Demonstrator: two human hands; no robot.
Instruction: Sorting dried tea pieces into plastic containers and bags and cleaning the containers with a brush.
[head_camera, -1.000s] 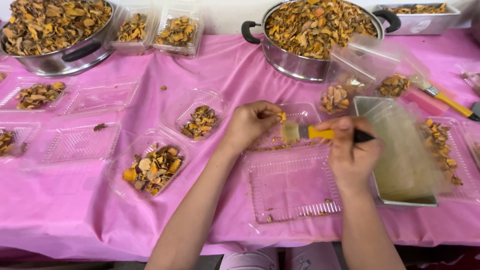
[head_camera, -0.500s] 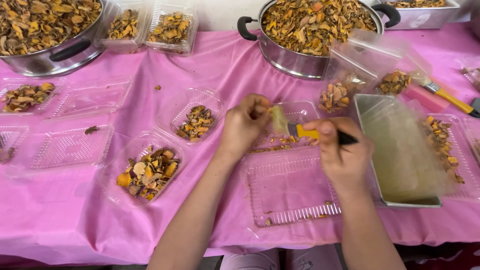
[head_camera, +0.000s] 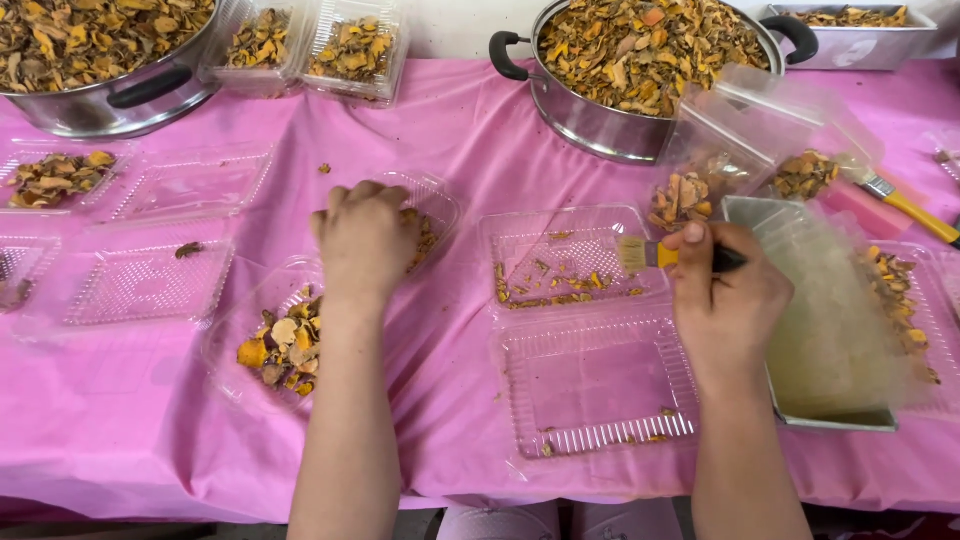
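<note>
An open clear plastic hinged tray (head_camera: 590, 330) lies on the pink tablecloth (head_camera: 470, 140) between a rectangular metal pan (head_camera: 815, 310) rightward and a chip-filled clear plastic clamshell (head_camera: 290, 335) leftward, a large steel pot (head_camera: 640, 70) behind.

A single head-worn camera looks steeply down and forward across the pink table (head_camera: 470, 130), close enough that both forearms rise from the bottom edge. The pots (head_camera: 600, 120) lie along the top edge (the far side). No second view overlaps with it.

glossy clear plastic trays (head_camera: 597, 385), shiny metal pot (head_camera: 600, 125), smooth pink cloth (head_camera: 470, 130).
</note>
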